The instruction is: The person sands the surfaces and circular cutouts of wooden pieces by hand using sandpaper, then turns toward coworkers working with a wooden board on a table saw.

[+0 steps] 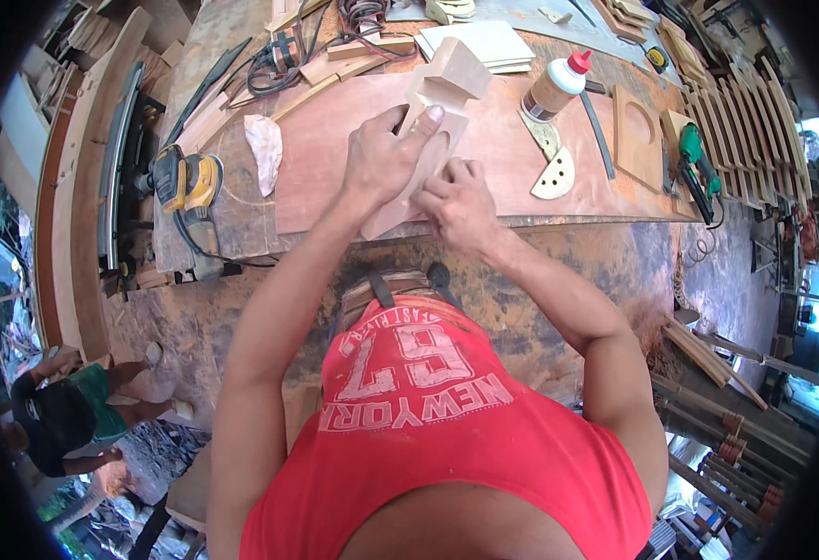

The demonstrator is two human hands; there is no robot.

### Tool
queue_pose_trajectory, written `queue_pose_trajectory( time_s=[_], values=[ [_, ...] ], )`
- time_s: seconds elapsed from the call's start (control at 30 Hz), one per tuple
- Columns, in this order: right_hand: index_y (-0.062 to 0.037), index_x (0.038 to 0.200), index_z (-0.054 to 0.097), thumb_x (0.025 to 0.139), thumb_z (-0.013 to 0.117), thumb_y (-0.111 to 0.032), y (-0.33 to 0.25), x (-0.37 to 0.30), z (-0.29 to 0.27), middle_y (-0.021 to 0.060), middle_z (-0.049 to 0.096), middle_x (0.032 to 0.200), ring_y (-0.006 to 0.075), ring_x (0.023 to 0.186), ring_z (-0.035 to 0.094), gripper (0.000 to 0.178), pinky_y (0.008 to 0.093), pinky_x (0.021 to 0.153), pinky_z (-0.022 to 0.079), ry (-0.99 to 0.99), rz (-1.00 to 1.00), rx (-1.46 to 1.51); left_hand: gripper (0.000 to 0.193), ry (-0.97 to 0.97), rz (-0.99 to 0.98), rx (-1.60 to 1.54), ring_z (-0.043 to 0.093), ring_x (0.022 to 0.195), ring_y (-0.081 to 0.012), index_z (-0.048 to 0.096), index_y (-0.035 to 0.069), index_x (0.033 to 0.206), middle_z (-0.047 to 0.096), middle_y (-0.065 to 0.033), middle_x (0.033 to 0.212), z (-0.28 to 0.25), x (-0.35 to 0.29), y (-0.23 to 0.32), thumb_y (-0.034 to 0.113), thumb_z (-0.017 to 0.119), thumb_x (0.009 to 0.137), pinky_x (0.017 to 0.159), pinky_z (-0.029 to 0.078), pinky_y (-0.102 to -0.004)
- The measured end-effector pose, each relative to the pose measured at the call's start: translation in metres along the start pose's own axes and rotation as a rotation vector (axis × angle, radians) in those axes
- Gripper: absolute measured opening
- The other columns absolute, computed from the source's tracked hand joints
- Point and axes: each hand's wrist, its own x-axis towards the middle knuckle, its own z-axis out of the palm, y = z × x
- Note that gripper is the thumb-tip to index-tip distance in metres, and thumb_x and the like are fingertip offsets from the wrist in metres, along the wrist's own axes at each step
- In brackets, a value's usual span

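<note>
Nearest the head camera, a red sleeveless shirt with white lettering fills the lower middle, at six o'clock from the work. Just beyond it, both bare forearms reach to a long, notched wooden piece, which slants from one o'clock down to seven at the near side of the bench. Left hand grips that piece from its nine o'clock side, thumb lying over the upper face; its other fingers are mostly hidden. Right hand is at the piece's four o'clock edge, fingers curled in against the wood; I cannot tell whether they pinch anything.

Taking the wooden piece as the dial's centre, a thin reddish board lies beneath it on the bench. A white bottle with a red cap stands at two o'clock, and white sheets are stacked at one. At three o'clock come a pale half-round plate with dark holes, a square panel with a round opening, and farther out a green tool. At nine o'clock lies a crumpled pale cloth, with a yellow-and-dark sander beyond. Well apart, at eight, is another person.
</note>
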Motion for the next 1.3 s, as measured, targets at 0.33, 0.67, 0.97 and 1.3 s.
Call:
queue_pose_trajectory(
  time_s=[0.33,0.67,0.97,1.3],
  values=[
    [-0.0138,0.088,0.072,0.073,0.078,-0.013,-0.012,0.003,0.000,0.0010,0.063,0.083,0.0270,0.083,0.051,0.016,0.0423,0.078,0.037,0.083,0.215,0.237,0.067,-0.022,-0.034,0.015,0.075,0.084,-0.0362,0.075,0.001,0.103,0.075,-0.0223,0.087,0.000,-0.001,0.001,0.066,0.060,0.093,0.075,0.056,-0.0428],
    [-0.0138,0.090,0.073,0.075,0.076,-0.012,-0.004,0.003,-0.003,0.0007,0.066,0.085,0.0274,0.083,0.051,0.015,0.0420,0.079,0.038,0.107,0.169,0.251,0.066,-0.024,-0.028,-0.008,0.075,0.083,-0.0357,0.075,0.001,0.102,0.075,-0.0222,0.086,0.003,0.000,0.004,0.065,0.061,0.094,0.075,0.056,-0.0426],
    [-0.0136,0.092,0.072,0.068,0.072,-0.014,0.009,-0.006,-0.003,0.0007,0.061,0.087,0.0249,0.088,0.053,0.024,0.0418,0.084,0.039,-0.041,0.019,-0.047,0.065,-0.049,0.015,0.038,0.075,0.088,-0.0356,0.074,0.000,0.105,0.075,-0.0234,0.090,0.006,-0.002,0.009,0.062,0.062,0.094,0.078,0.056,-0.0430],
    [-0.0130,0.091,0.071,0.069,0.069,-0.018,0.006,-0.012,-0.002,0.0011,0.060,0.090,0.0267,0.097,0.054,0.022,0.0443,0.085,0.040,-0.073,0.014,-0.106,0.064,-0.067,0.018,0.045,0.074,0.088,-0.0372,0.075,0.001,0.106,0.075,-0.0229,0.090,0.008,-0.001,0.012,0.062,0.063,0.093,0.077,0.057,-0.0440]
  ],
)
